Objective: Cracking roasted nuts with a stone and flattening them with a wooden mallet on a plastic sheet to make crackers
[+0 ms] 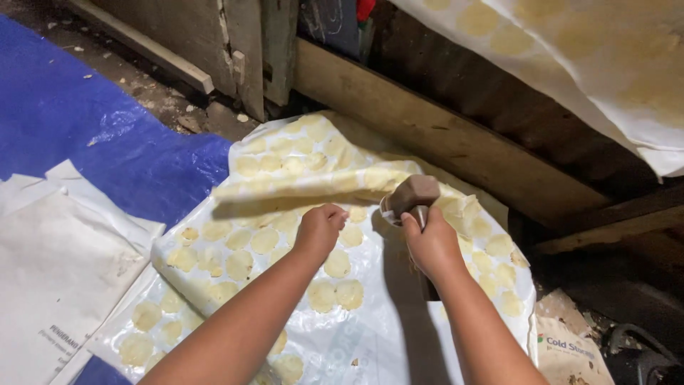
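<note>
A white plastic sheet (370, 335) lies on the floor, covered with several pale yellow round flat pieces (265, 240). Its far part (299, 178) is folded up and back over itself. My left hand (319, 229) is closed on the folded edge of the sheet at the middle. My right hand (429, 246) grips a brown wooden tool with a block-shaped head (415, 192), held upright just right of the fold.
A blue tarp (78, 121) covers the floor at left, with white paper sheets (50, 264) on it. A wooden beam (456, 135) and wall planks run along the back. Another sheet with yellow rounds (570, 50) hangs at top right. A printed sack (570, 349) lies at bottom right.
</note>
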